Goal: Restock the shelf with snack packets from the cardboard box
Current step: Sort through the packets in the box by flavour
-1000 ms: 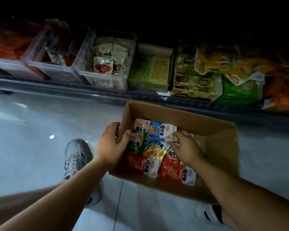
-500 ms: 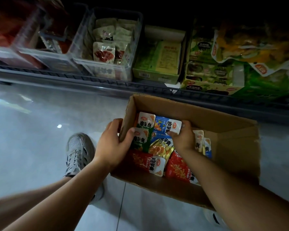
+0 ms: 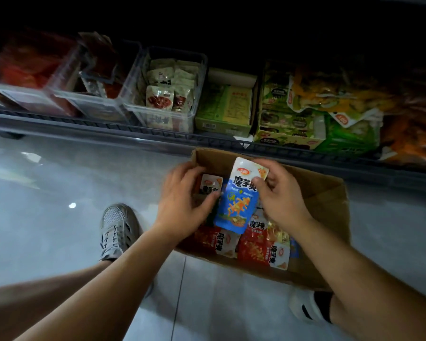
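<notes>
At cardboard box (image 3: 325, 193) left wall: left hand (image 3: 185, 200), fingers curved over white-topped packet (image 3: 210, 184); blurred, cannot tell if the grip grasps it. Centre: blue snack packet (image 3: 239, 200) upright, raised above red packets (image 3: 256, 244) in the box. Its top right corner is pinched in right hand (image 3: 283, 198) grip. Box sits on floor (image 3: 59, 193), just before shelf (image 3: 158, 134) front edge.

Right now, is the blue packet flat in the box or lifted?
Lifted: right hand pinches blue packet upright by its top, over red packets.
</notes>
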